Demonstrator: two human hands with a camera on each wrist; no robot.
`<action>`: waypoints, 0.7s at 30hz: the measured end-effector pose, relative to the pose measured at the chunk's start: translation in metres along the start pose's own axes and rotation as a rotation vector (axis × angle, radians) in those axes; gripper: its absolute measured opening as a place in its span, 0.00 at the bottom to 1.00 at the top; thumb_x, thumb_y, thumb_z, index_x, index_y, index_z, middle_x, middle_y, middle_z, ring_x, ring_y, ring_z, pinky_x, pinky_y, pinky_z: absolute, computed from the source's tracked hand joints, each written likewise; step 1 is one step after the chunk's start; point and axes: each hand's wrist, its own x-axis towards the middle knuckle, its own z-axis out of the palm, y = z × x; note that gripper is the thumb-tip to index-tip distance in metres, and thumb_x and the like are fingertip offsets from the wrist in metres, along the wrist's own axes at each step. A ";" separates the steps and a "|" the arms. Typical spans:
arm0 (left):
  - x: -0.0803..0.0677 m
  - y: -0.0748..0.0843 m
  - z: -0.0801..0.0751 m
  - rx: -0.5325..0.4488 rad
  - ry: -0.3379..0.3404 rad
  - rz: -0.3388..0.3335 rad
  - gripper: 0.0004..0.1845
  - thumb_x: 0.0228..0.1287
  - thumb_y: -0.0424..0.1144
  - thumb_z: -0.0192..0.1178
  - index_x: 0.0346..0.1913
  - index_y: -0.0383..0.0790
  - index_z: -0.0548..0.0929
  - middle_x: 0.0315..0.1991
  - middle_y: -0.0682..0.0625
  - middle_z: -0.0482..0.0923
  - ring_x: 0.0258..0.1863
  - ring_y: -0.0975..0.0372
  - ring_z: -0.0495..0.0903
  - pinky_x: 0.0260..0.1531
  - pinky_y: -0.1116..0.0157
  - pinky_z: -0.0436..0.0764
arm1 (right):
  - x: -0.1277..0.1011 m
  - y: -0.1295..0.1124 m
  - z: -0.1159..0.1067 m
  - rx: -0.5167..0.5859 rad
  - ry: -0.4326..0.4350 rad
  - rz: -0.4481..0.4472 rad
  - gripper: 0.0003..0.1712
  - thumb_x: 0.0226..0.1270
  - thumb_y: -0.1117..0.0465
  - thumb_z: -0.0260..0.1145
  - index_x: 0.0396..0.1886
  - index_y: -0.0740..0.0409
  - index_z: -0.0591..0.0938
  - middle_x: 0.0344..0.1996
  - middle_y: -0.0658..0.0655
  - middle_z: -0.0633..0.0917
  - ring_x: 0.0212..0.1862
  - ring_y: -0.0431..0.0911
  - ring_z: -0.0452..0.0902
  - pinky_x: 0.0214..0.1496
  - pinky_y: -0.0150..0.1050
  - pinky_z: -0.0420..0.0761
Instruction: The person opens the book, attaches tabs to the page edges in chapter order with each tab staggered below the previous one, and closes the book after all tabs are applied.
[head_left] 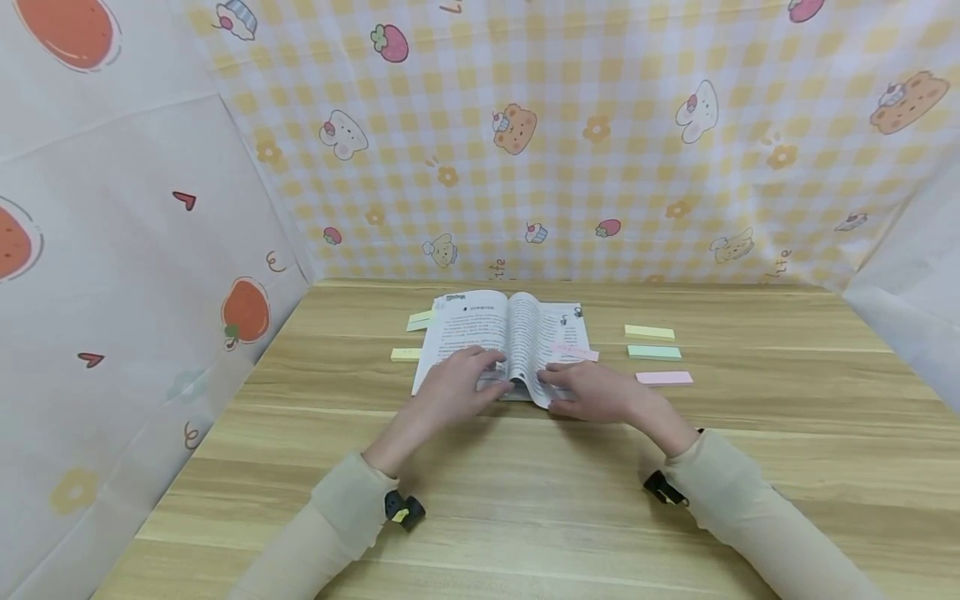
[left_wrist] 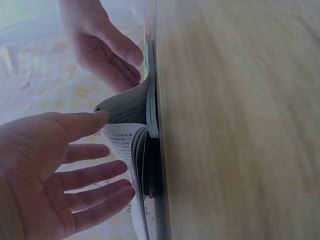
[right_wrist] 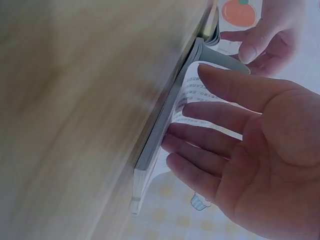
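An open book [head_left: 467,329] lies on the wooden table, printed pages facing up. Near its spine a curved page [head_left: 525,333] stands raised, bending over toward the right. My left hand [head_left: 453,383] is over the lower left page with fingers spread; in the left wrist view its thumb [left_wrist: 90,124] is right at the edge of the raised page. At the lower right of the book is my right hand [head_left: 600,390]. Its fingers [right_wrist: 205,135] are extended and loosely bent along the page in the right wrist view. A pink sticky tab [head_left: 576,353] crosses the right page's outer edge.
Yellow sticky tabs [head_left: 406,355] stick out at the book's left side. To the right lie a yellow pad [head_left: 649,332], a green pad [head_left: 654,352] and a pink pad [head_left: 664,378] of sticky notes. A patterned cloth [head_left: 562,167] hangs behind the table.
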 end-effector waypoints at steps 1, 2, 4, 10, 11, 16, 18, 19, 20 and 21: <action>0.000 0.000 0.000 -0.004 0.007 0.002 0.23 0.68 0.51 0.66 0.59 0.42 0.83 0.51 0.45 0.83 0.50 0.54 0.82 0.46 0.52 0.82 | 0.000 -0.001 0.000 0.005 -0.002 0.001 0.29 0.73 0.57 0.65 0.68 0.67 0.75 0.66 0.70 0.75 0.65 0.63 0.73 0.67 0.55 0.72; 0.000 0.001 0.000 -0.007 0.015 0.006 0.22 0.67 0.51 0.66 0.58 0.42 0.84 0.50 0.45 0.84 0.49 0.54 0.83 0.45 0.53 0.82 | 0.001 -0.002 -0.001 0.010 -0.006 0.002 0.30 0.73 0.56 0.65 0.69 0.66 0.74 0.66 0.70 0.74 0.66 0.62 0.73 0.67 0.55 0.72; 0.001 0.001 0.000 -0.011 0.023 0.012 0.20 0.67 0.49 0.67 0.57 0.43 0.84 0.49 0.45 0.84 0.47 0.55 0.83 0.44 0.53 0.83 | 0.002 -0.003 -0.001 0.024 -0.014 0.007 0.30 0.73 0.56 0.65 0.69 0.66 0.74 0.67 0.70 0.74 0.66 0.62 0.72 0.67 0.55 0.72; 0.001 0.003 0.002 -0.015 0.047 0.027 0.17 0.67 0.45 0.68 0.54 0.43 0.85 0.44 0.47 0.85 0.43 0.56 0.84 0.41 0.56 0.83 | 0.003 -0.006 -0.001 0.045 -0.027 0.012 0.31 0.73 0.56 0.65 0.69 0.66 0.74 0.67 0.70 0.74 0.66 0.61 0.72 0.67 0.54 0.72; 0.001 0.003 0.003 -0.013 0.051 0.029 0.17 0.67 0.45 0.68 0.54 0.42 0.85 0.43 0.47 0.86 0.43 0.57 0.84 0.40 0.57 0.83 | 0.003 -0.006 0.000 0.045 -0.026 0.010 0.31 0.73 0.56 0.65 0.69 0.67 0.74 0.67 0.70 0.74 0.66 0.61 0.72 0.67 0.54 0.72; 0.001 0.004 0.002 -0.011 0.063 0.031 0.17 0.68 0.45 0.67 0.54 0.42 0.85 0.42 0.48 0.86 0.41 0.57 0.84 0.38 0.58 0.83 | 0.004 -0.004 0.001 0.056 -0.008 -0.003 0.30 0.72 0.56 0.65 0.69 0.66 0.74 0.66 0.69 0.74 0.66 0.61 0.72 0.67 0.55 0.72; 0.001 0.004 0.002 -0.012 0.069 0.035 0.16 0.68 0.45 0.67 0.54 0.42 0.85 0.41 0.48 0.86 0.41 0.57 0.84 0.37 0.59 0.82 | 0.004 -0.003 0.002 0.065 0.006 -0.005 0.29 0.72 0.57 0.65 0.68 0.66 0.75 0.66 0.68 0.75 0.66 0.61 0.73 0.67 0.55 0.72; 0.001 0.005 0.002 -0.012 0.073 0.038 0.16 0.68 0.45 0.67 0.54 0.42 0.85 0.41 0.48 0.86 0.40 0.57 0.84 0.36 0.59 0.82 | 0.004 -0.002 0.002 0.064 0.015 -0.011 0.29 0.72 0.57 0.65 0.68 0.66 0.76 0.65 0.67 0.76 0.65 0.60 0.74 0.66 0.55 0.73; 0.001 0.005 0.002 -0.012 0.075 0.040 0.16 0.67 0.44 0.67 0.54 0.41 0.85 0.41 0.48 0.86 0.40 0.57 0.84 0.35 0.59 0.82 | 0.004 -0.002 0.001 0.069 0.023 -0.012 0.28 0.72 0.57 0.65 0.67 0.66 0.76 0.64 0.67 0.77 0.65 0.59 0.74 0.66 0.54 0.73; 0.001 0.005 0.002 -0.013 0.078 0.042 0.16 0.67 0.44 0.67 0.54 0.41 0.85 0.40 0.48 0.86 0.40 0.57 0.84 0.35 0.59 0.82 | 0.004 -0.001 0.001 0.071 0.033 -0.017 0.27 0.72 0.58 0.65 0.67 0.66 0.76 0.64 0.66 0.78 0.64 0.59 0.75 0.65 0.54 0.74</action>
